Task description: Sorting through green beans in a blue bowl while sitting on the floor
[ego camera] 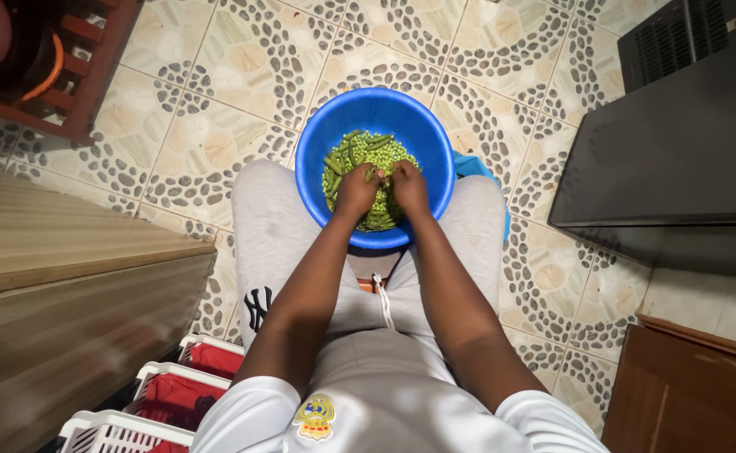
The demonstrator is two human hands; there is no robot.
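Item: blue plastic bucket (pixel 317 143), round, part-filled with green pea pods (pixel 344 151) and shelled peas (pixel 389 151). I logged it at 12 o'clock of the lap, wedged between the knees of grey trousers (pixel 267 226).

Hands: my left hand (pixel 358 190) and right hand (pixel 408 186) were down inside the bucket, knuckles up, close together at centre. The fingers (pixel 374 174) of both were curled in, pinching one pod (pixel 371 172) between them. Forearms ran straight down from 6 o'clock.

Surroundings: tiled floor (pixel 217 109) with pebble pattern; wooden cabinet (pixel 57 277) at 9 o'clock; red-and-white crates (pixel 175 386) at 7 o'clock; dark appliance (pixel 678 143) at 2 o'clock; red wooden rack (pixel 91 67) at 11 o'clock.
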